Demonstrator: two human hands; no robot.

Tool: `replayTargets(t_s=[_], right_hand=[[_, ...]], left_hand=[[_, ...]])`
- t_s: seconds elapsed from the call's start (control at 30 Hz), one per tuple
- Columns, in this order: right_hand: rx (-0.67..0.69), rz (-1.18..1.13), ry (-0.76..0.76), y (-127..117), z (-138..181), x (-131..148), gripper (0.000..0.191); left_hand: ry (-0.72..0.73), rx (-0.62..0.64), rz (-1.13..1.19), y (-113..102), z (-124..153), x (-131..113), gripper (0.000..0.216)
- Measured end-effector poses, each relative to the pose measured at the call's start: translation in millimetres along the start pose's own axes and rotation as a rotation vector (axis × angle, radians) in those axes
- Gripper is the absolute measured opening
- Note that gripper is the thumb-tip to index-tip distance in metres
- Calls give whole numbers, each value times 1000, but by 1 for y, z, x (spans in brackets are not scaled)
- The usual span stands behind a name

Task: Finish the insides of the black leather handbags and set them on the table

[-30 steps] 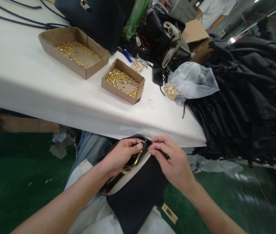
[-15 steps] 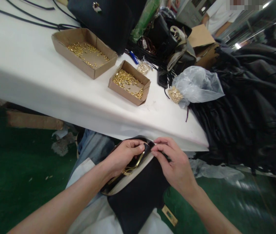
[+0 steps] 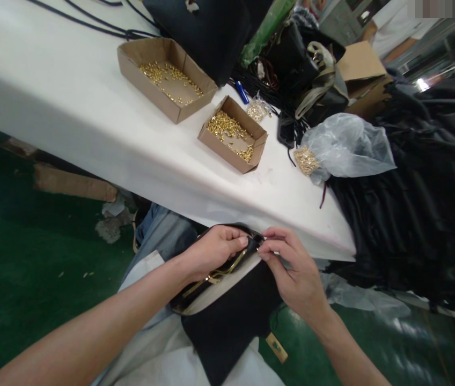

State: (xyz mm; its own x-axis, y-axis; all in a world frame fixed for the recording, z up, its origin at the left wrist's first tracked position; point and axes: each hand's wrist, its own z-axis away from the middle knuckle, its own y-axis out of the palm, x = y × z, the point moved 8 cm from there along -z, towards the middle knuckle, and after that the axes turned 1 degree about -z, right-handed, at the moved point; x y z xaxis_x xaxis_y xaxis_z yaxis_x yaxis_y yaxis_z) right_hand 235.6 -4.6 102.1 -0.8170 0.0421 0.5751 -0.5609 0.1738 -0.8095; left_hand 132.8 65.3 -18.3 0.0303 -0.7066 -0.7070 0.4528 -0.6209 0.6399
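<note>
A black handbag (image 3: 231,316) lies across my lap with its flap folded open toward me, showing a pale lining and a gold zipper (image 3: 237,261). My left hand (image 3: 221,247) grips the bag's edge near the zipper's far end, thumb on top. Close beside it, my right hand (image 3: 292,262) has its fingertips pinched at the bag's upper corner; a tiny light-coloured piece seems to show at the fingertips, too small to name. A gold metal plate (image 3: 277,347) hangs by the bag's right side.
On the white table (image 3: 90,107) stand a larger cardboard tray (image 3: 147,80) and a smaller cardboard tray (image 3: 227,154), both holding small gold fittings. A plastic bag (image 3: 352,145) of fittings, a blue pen (image 3: 242,92) and black straps lie behind. Black material (image 3: 424,214) is heaped at the right.
The whole view has shifted, so the table and trays appear farther right. Both hands stay at the same corner of the handbag, and the zipper pull shows more clearly.
</note>
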Motion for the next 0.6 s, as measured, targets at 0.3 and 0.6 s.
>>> replayTargets(t_s=[0.3, 0.6], right_hand=[[39, 15, 27, 2, -5, -5, 15], [-67, 124, 8, -7, -3, 7, 15]], left_hand=[[35, -17, -42, 0, 1, -6, 47], [53, -44, -67, 0, 3, -6, 43]])
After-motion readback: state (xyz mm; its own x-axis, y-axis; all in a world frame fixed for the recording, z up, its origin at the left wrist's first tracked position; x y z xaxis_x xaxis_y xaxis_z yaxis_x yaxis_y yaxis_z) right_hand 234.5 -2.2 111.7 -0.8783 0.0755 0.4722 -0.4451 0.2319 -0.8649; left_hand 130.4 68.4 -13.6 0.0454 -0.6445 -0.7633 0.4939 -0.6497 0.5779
